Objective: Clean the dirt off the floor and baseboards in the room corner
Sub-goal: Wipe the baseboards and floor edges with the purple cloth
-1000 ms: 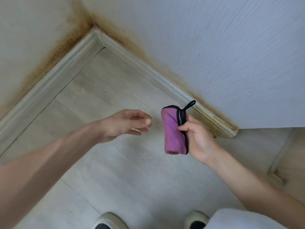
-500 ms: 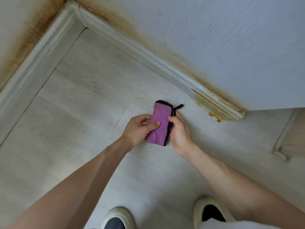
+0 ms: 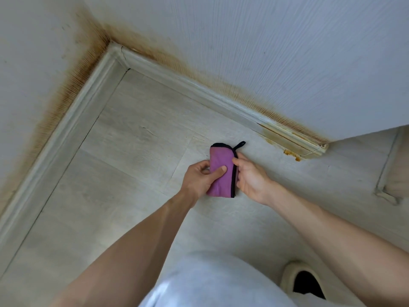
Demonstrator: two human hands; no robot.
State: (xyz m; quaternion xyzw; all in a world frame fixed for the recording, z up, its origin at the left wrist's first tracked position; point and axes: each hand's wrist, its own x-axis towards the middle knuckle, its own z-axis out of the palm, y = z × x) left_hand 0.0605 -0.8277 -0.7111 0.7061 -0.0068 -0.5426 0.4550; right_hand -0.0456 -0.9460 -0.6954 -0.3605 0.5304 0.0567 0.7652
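Nearest, a shoe (image 3: 305,280) stands on the floor (image 3: 124,156). Above it, the left hand (image 3: 200,178) and right hand (image 3: 251,177) both pinch a folded purple cloth (image 3: 221,171), fingers curled around its edges. Beyond, brown dirt (image 3: 292,154) stains the baseboards (image 3: 199,88) meeting at the corner.

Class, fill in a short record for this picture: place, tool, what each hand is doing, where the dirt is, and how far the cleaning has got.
place: room corner, pale floor, baseboards along two walls
tool: folded purple cloth with black edging
left hand: pinches the cloth, thumb on top
right hand: grips the cloth's black edge
dirt: brown staining on the walls above the baseboards; orange stain at the right baseboard's end
progress: cloth held off the floor, stains not yet wiped
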